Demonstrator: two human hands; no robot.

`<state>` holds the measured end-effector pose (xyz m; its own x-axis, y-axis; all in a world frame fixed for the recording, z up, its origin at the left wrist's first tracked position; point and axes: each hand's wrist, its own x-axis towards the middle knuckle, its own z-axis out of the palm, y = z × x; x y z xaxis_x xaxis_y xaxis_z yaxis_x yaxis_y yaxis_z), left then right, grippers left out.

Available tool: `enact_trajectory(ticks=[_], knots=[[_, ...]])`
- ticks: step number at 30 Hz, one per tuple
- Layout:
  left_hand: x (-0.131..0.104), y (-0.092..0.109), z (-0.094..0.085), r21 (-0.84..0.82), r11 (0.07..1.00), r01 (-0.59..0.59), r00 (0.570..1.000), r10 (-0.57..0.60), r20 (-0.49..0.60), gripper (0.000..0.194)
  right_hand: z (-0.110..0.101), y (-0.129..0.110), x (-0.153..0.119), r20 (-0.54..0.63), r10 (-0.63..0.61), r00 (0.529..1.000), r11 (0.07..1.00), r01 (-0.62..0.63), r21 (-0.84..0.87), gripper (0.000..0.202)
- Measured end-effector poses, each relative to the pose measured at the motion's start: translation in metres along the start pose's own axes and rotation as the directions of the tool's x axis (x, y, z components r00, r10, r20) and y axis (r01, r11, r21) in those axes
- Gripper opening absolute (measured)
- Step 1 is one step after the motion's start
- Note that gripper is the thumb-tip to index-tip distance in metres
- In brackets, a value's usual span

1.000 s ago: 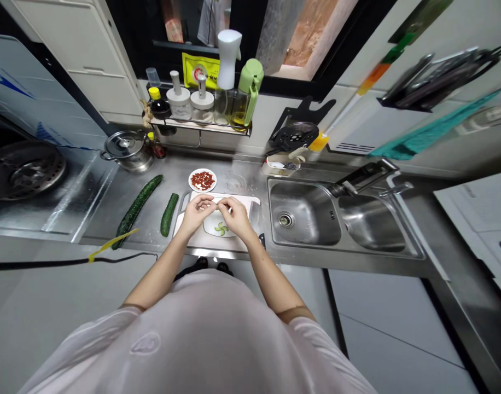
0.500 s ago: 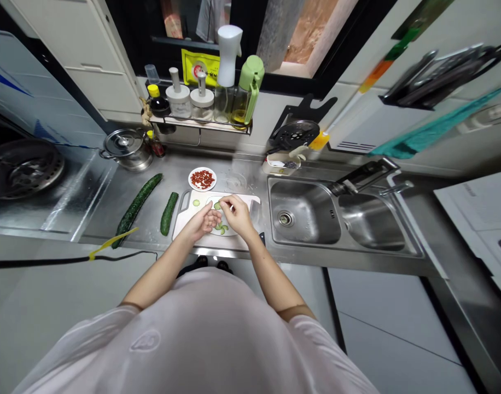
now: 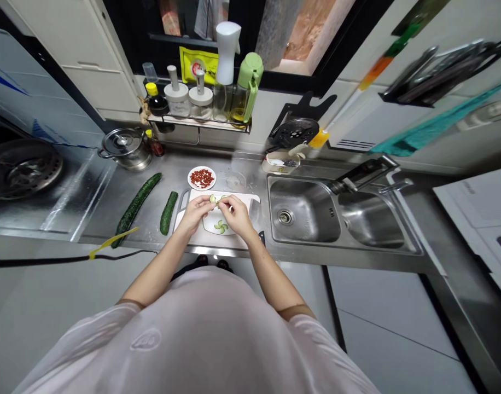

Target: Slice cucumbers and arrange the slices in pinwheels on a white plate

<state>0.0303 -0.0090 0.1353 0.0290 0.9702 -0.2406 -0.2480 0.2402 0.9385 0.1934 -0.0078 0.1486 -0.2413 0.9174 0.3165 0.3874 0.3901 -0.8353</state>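
Cucumber slice [image 3: 213, 199], pale, in left hand [image 3: 197, 212], curved slivers [image 3: 221, 226]

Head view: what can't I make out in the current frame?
Head view, hidden: part of the white rounded dish, behind the left hand and right hand.
Head view, too small: whether the right fingertips touch the pale green round slice.
Head view, cut off: the white box-shaped object, by the right edge.
Head view, blurred: the dark elongated wall utensils.

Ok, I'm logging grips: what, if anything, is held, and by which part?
The left hand holds a green slice by its edge; whether the right hand holds anything is unclear.
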Motion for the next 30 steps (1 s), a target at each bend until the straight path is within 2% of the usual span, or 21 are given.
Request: enact_trajectory(ticks=[5,9,17,30], knots=[[0.002,-0.003,-0.001,0.021,0.991,-0.131,0.991,0.131,-0.022,0.037,0.002,0.004,0.000,-0.009,0.018,1.000,1.000,-0.018,0.014,0.018],[0.003,-0.004,-0.002,0.072,0.980,-0.185,0.982,0.186,-0.016,0.038,0.004,0.008,0.000,0.008,0.055,0.998,0.998,-0.056,0.021,0.019],[0.006,-0.004,-0.003,0.117,0.974,-0.193,0.981,0.195,-0.006,0.038,0.007,0.015,-0.001,0.012,0.111,0.994,0.991,-0.111,0.079,0.017],[0.017,-0.012,-0.013,0.229,0.936,-0.266,0.963,0.250,0.099,0.035,0.009,0.020,0.001,0.066,0.174,0.983,0.962,-0.184,0.204,0.016]])
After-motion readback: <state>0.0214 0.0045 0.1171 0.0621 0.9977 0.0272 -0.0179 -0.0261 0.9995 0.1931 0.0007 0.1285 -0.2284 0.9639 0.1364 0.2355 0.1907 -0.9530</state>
